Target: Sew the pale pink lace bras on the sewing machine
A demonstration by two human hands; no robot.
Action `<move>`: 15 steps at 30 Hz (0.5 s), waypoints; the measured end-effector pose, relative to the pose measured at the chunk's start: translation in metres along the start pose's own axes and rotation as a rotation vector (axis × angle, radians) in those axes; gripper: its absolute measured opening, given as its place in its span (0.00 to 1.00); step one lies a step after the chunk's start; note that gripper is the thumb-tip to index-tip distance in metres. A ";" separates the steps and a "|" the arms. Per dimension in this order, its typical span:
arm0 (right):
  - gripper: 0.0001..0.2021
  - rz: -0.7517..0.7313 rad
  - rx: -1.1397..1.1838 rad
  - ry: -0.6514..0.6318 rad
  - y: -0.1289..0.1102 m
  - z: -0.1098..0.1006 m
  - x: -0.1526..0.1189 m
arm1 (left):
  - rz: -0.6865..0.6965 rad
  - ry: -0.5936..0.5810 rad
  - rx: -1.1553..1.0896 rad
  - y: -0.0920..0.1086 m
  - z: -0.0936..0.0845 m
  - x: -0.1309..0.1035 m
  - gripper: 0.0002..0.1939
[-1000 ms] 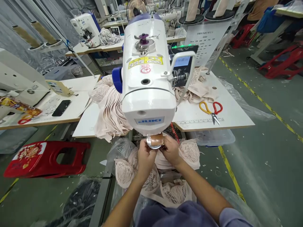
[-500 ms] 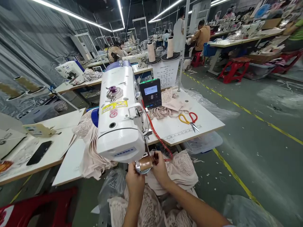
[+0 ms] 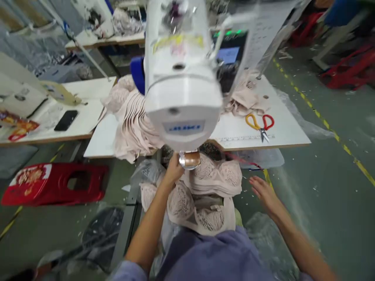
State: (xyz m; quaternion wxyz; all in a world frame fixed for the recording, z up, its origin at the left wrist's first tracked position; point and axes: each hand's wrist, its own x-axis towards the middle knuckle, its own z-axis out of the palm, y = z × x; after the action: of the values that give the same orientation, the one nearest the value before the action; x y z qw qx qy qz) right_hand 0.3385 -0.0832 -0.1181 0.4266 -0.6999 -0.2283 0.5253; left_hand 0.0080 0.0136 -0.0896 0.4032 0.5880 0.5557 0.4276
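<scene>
While beige bras (image 3: 227, 178) lie between left hand (image 3: 174, 168), grip unclear, and right hand (image 3: 265, 193), empty, wide.

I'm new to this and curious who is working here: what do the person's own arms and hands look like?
The left hand and right hand wear no gloves. The forearms are uncovered, with no watch visible; the short sleeves are bluish purple.

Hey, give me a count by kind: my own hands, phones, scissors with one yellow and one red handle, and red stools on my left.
Hands: 2 (left hand, right hand)
Black phone: 1
Yellow-and-red scissors: 1
Red stool: 1
Total: 5
</scene>
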 end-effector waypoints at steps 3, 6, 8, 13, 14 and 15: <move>0.18 -0.283 -0.464 -0.457 0.028 0.023 -0.041 | -0.070 -0.099 -0.027 -0.010 -0.010 -0.007 0.16; 0.22 -0.438 -0.735 -0.862 0.041 0.057 -0.067 | -0.179 -0.220 -0.013 -0.017 -0.016 -0.034 0.25; 0.25 -0.477 -0.867 -0.942 0.045 0.079 -0.071 | -0.244 -0.296 0.041 -0.024 -0.017 -0.056 0.21; 0.16 -0.442 -1.014 -1.143 0.051 0.110 -0.070 | -0.328 -0.292 0.195 -0.052 -0.022 -0.086 0.12; 0.14 -0.453 -0.987 -1.190 0.049 0.111 -0.072 | -0.347 -0.305 0.206 -0.056 -0.023 -0.087 0.10; 0.14 -0.476 -0.935 -1.234 0.046 0.110 -0.074 | -0.363 -0.332 0.210 -0.058 -0.024 -0.089 0.08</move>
State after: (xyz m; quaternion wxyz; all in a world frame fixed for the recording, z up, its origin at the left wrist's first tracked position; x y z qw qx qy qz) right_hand 0.2048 -0.1248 -0.1256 -0.0126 -0.3228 -0.7612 0.5623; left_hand -0.0339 -0.0715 -0.1425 0.4955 0.5795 0.6197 0.1860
